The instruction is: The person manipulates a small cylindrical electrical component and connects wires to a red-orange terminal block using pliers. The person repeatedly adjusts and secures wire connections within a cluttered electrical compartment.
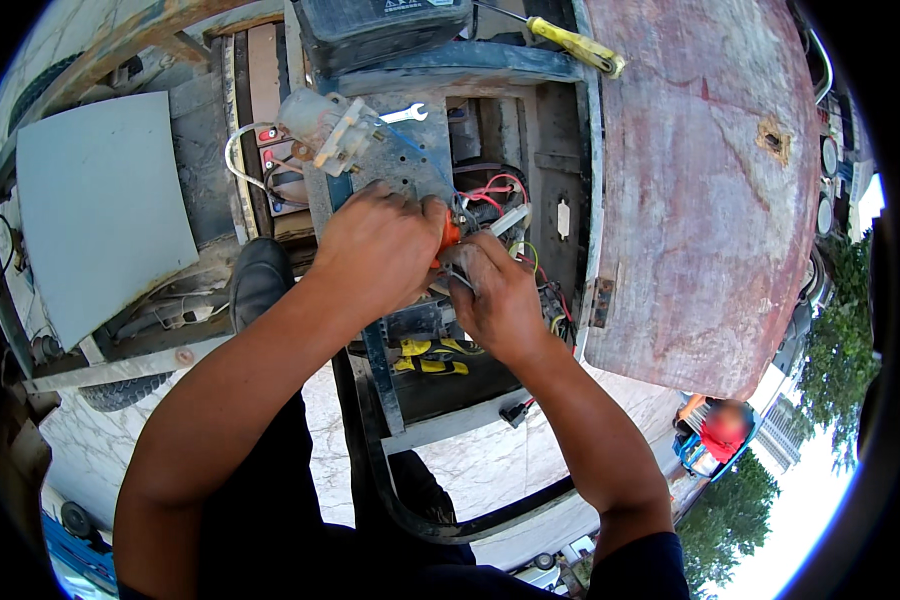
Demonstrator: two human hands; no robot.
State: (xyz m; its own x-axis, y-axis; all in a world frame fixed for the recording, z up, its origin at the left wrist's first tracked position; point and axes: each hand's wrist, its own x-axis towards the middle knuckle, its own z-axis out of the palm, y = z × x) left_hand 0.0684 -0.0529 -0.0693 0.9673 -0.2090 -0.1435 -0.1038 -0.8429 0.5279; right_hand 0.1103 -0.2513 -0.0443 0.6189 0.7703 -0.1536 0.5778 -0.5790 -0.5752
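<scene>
And here, the orange piece [449, 236] sits just off the perforated metal plate's [432, 145] lower right corner, left hand [385, 240] closed around it. The right hand [497, 295] works in close, fingers bunched; can't tell what they grip. Best played with a steady left hold, small right-hand moves, red wires [494, 190] beside the plate left slack. Both forearms converge from below the plate, knuckles up, elbows wide.

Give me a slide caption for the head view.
Left hand and right hand work at an orange object beside red wires.
</scene>
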